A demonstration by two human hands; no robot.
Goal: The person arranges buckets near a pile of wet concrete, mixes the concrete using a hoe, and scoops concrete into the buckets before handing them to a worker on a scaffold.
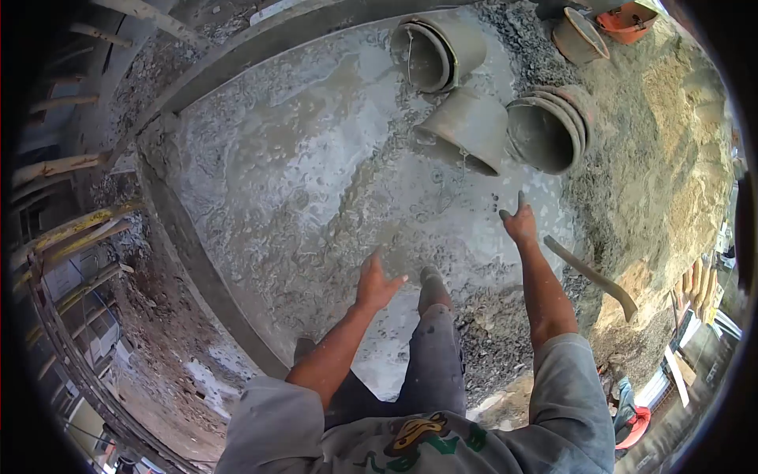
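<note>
My left hand [378, 284] hangs over the wet grey cement mix [316, 174], its fingers stretched and the thumb apart, holding nothing. Farther forward on the right, my right hand [519, 223] is also empty, with fingers apart and grey with cement. Just beyond it lie cement-coated buckets: a tipped bucket [478, 126], mouth toward me, a nested stack [584, 110] on its side, and another nested pair [467, 49] behind. Right of my right forearm, a wooden tool handle [592, 276] slants across the mix's edge; I cannot make out its head.
A low concrete curb [185, 229] borders the mix at left and back. Gravel [493, 340] and a sand pile [671, 118] lie right. A bucket [580, 39] and an orange container [628, 22] stand back right. Wooden poles [59, 167] rise left. Someone in red [636, 426] is lower right.
</note>
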